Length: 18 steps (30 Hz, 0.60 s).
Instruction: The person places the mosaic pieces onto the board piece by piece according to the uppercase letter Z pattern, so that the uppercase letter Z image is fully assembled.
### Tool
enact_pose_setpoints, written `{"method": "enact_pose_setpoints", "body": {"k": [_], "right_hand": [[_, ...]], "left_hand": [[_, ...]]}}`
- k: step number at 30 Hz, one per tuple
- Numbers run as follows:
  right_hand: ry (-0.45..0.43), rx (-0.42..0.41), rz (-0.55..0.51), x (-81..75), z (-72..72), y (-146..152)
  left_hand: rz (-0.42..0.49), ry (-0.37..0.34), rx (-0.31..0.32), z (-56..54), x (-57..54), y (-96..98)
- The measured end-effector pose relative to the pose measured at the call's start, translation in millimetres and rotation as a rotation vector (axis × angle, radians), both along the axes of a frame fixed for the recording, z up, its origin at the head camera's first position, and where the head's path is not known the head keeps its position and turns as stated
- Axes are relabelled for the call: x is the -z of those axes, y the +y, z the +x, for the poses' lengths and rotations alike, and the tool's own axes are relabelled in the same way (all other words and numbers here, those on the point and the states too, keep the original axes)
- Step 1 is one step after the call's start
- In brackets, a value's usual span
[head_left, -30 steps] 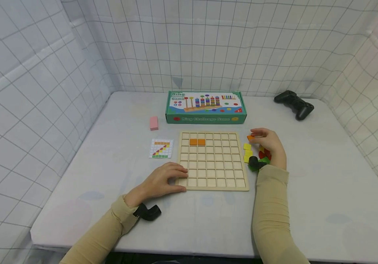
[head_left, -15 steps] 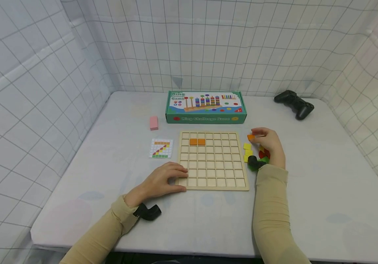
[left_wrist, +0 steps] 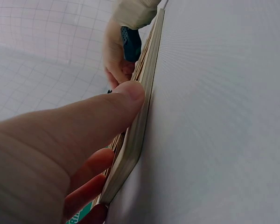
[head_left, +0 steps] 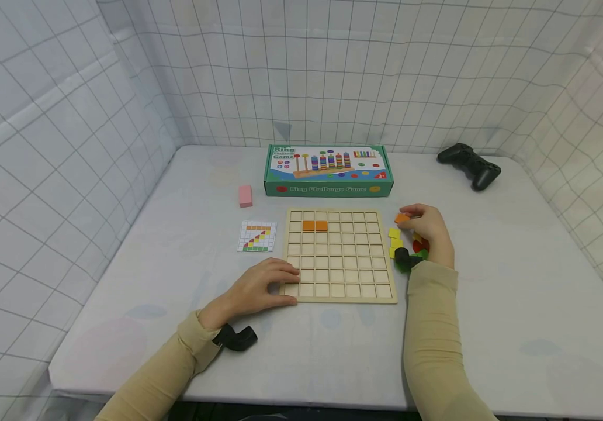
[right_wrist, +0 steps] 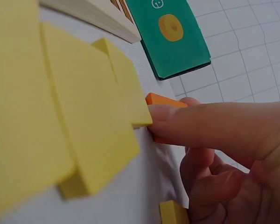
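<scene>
Orange tile: pinched by right hand beside yellow tiles.
Wooden board: touched by spread left hand.

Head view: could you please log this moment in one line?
left hand: touches wooden board at near-left corner; right hand: pinches orange tile; in board: two orange squares

Pale, matt wood forms the gridded board, its edge layered like plywood, while the orange block and yellow blocks wear a smooth, even, paint-like finish. Smooth printed cardboard makes up the green box, near a thin paper card and a game controller in dark plastic. Soft, creased fabric hangs as the checked backdrop, above a matt white tablecloth and wrinkled cloth sleeves.
</scene>
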State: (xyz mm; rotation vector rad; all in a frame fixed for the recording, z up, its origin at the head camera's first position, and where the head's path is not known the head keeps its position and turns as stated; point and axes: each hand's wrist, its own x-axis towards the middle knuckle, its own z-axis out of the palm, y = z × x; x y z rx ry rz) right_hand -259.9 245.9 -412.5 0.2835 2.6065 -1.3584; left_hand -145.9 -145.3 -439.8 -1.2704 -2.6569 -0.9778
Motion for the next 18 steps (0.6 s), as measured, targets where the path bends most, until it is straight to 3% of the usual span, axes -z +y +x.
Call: {"method": "enact_pose_setpoints", "body": {"k": [9,18], "right_hand": [[0.027,-0.048,0.01,-7.1,-0.3,-3],[0.136,-0.166,0.007,-24.5,-2.6,-21]], "left_hand": [[0.005,0.007,-0.001,-0.7,0.5,-0.4],[0.002,0.006,-0.002,-0.6,0.0,-0.4]]}}
